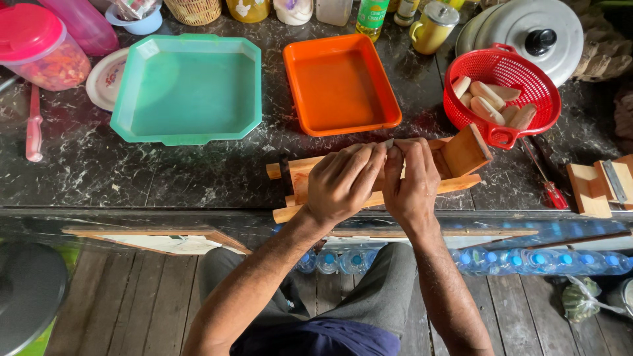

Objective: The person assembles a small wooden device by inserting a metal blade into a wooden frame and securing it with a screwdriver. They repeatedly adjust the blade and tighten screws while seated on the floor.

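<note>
My left hand (343, 181) and my right hand (412, 178) are side by side over a wooden slicer frame (461, 158) lying on the dark marble counter (198, 171). Both sets of fingertips pinch a small thin metal piece (389, 142) at the top of the frame; most of it is hidden by my fingers. A red plastic colander (501, 69) with several pale peeled pieces (486, 105) stands just beyond my right hand.
An empty orange tray (339, 82) and a teal tray (188, 89) sit further back. A pink-handled knife (33, 128) lies at the left, a red-handled tool (547, 184) and another wooden slicer (603, 184) at the right. Jars, a yellow mug and a metal lid line the rear.
</note>
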